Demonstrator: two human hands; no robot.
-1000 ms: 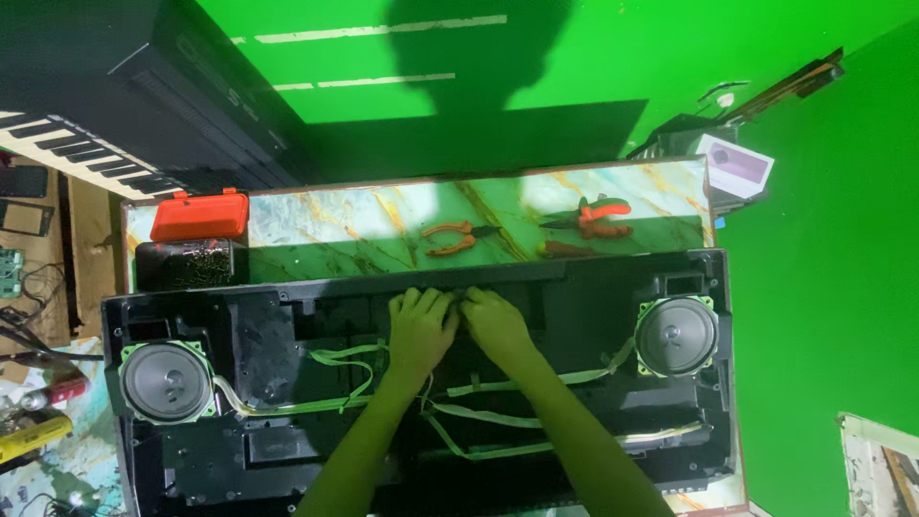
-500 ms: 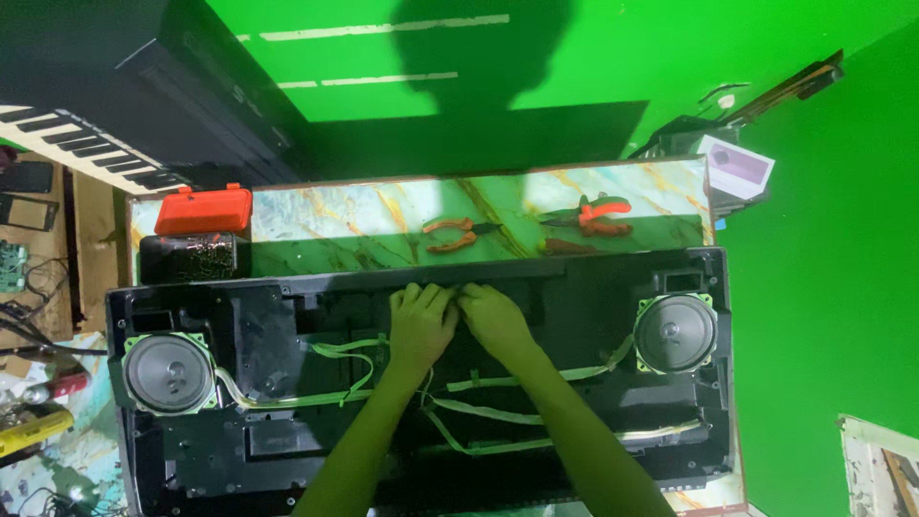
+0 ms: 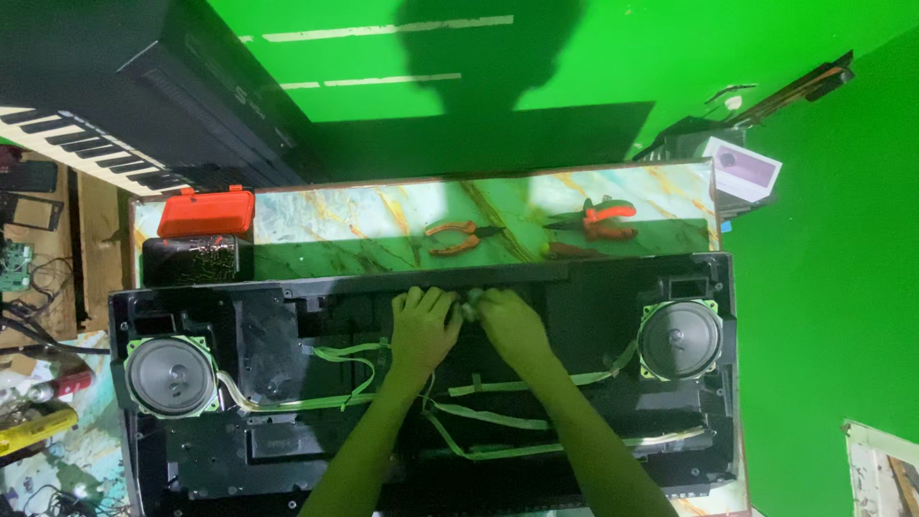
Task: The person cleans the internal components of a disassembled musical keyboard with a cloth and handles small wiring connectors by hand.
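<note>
You are bent over a long, black plastic keyboard case (image 3: 287, 450) lying opened up on a glossy marble-patterned tabletop (image 3: 364, 225); its inside is matte, ribbed and moulded into shallow bays. A round grey speaker cone (image 3: 172, 375) in a pale green frame sits in the left bay, and a matching round speaker (image 3: 680, 339) sits in the right one. Flat pale green ribbon cables (image 3: 498, 418) loop loosely across the middle of the case, running out toward both speakers.

Your left hand (image 3: 423, 325) lies palm down at the far middle edge of the case, fingers curled forward onto the black ledge. Your right hand (image 3: 512, 325) sits just beside it, also palm down with fingers bent. The two meet over a small pale part (image 3: 469, 310) at that ledge; both pinch in narrowly around it, though you cannot tell which hand actually grips it. Both forearms reach in from the near edge, crossing over the ribbons.

On the tabletop beyond the case lie orange-handled pliers (image 3: 455, 237) and, well apart to the right, red-handled cutters (image 3: 598, 218). At the left end an orange plastic lidded box (image 3: 206, 211) sits behind a dark rectangular box (image 3: 196, 258), the two touching. A black keyboard with white keys (image 3: 86, 153) stands off to the far left.
</note>
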